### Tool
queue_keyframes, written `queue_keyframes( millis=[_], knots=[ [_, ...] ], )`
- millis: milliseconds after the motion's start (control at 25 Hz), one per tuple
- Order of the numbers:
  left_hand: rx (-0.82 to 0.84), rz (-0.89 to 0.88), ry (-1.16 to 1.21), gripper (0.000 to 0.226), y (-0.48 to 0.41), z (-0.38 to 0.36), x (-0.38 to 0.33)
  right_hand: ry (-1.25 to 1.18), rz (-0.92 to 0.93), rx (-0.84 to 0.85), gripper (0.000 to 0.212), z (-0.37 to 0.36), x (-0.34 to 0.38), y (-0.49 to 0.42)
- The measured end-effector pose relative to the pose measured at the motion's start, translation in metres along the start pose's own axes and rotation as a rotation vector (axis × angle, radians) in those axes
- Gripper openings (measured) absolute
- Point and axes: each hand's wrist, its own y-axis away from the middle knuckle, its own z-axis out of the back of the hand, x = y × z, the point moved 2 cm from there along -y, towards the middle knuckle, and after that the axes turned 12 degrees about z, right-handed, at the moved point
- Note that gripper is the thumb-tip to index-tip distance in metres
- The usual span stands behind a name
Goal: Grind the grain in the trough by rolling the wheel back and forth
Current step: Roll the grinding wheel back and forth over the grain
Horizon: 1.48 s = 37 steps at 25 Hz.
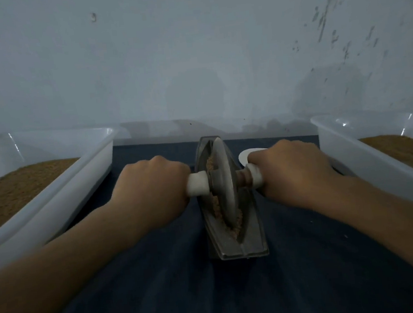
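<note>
Metal wheel (224,177) upright in the trough (236,241), which runs 12 to 6 o'clock on a dark cloth (213,294); grain (234,229) lines its groove. Left hand (153,186) at the wheel's 9 o'clock and right hand (290,171) at its 3 o'clock each wrap fingers round a white handle (197,183). Plastic tubs (53,196) of brown meal flank at 9 and 3 o'clock.

Left tub (72,192), right tub (367,163) cropped — disc (243,156) half-hidden.

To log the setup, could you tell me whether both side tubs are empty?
No, the left tub and right tub each hold brown granular material.
</note>
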Motion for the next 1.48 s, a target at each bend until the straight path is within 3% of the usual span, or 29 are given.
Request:
queue_keyframes(
  millis=[80,200,280,360,440,520,680,800,880,1000,1080,1200,1280,1360,1440,1480],
  knots=[
    [0.047,0.104,-0.008,0.007,-0.017,-0.008,-0.013,-0.127,-0.114,0.103,0.015,-0.014,0.005,-0.019],
    [0.184,0.185,-0.028,0.013,-0.052,-0.010,-0.026,-0.262,-0.253,0.246,0.008,-0.023,0.000,-0.046],
    [0.206,0.138,-0.027,0.012,-0.045,-0.004,-0.024,-0.289,-0.187,0.289,0.008,-0.020,-0.002,-0.036],
    [0.068,0.037,-0.010,0.011,-0.017,0.000,-0.014,-0.131,-0.050,0.084,0.026,-0.009,0.000,-0.008],
    [-0.074,-0.035,-0.013,0.040,0.001,0.010,-0.008,-0.012,-0.029,-0.094,0.044,0.007,0.003,0.008],
    [-0.070,0.015,-0.059,0.042,-0.004,0.007,-0.012,-0.003,-0.062,-0.044,0.045,0.002,0.006,0.001],
    [0.113,0.186,-0.011,0.003,-0.042,-0.014,-0.028,-0.159,-0.189,0.169,0.008,-0.024,0.006,-0.045],
    [0.194,0.135,-0.004,0.009,-0.056,-0.009,-0.029,-0.245,-0.176,0.232,0.012,-0.023,0.001,-0.044],
    [0.146,0.076,0.016,0.009,-0.032,-0.009,-0.019,-0.221,-0.072,0.151,0.022,-0.018,0.002,-0.021],
    [-0.049,-0.020,0.010,0.043,0.001,0.001,-0.007,-0.083,0.005,-0.033,0.048,-0.003,0.006,0.005],
    [-0.072,0.004,-0.028,0.040,-0.007,-0.007,-0.010,-0.043,-0.014,-0.046,0.040,-0.015,0.007,-0.002],
    [0.035,0.149,-0.036,0.004,-0.042,-0.016,-0.025,-0.155,-0.177,0.071,0.014,-0.033,0.004,-0.037],
    [0.110,0.140,-0.062,0.013,-0.064,-0.015,-0.029,-0.243,-0.226,0.145,0.016,-0.040,-0.002,-0.051],
    [0.174,0.073,-0.048,0.014,-0.060,-0.012,-0.025,-0.284,-0.154,0.166,0.017,-0.035,-0.005,-0.043],
    [0.132,0.026,0.000,0.009,-0.034,-0.010,-0.010,-0.203,-0.044,0.069,0.017,-0.026,-0.006,-0.015],
    [0.054,-0.013,0.009,0.017,-0.019,-0.006,-0.006,-0.115,-0.013,-0.004,0.021,-0.019,-0.004,0.001]
  ],
)
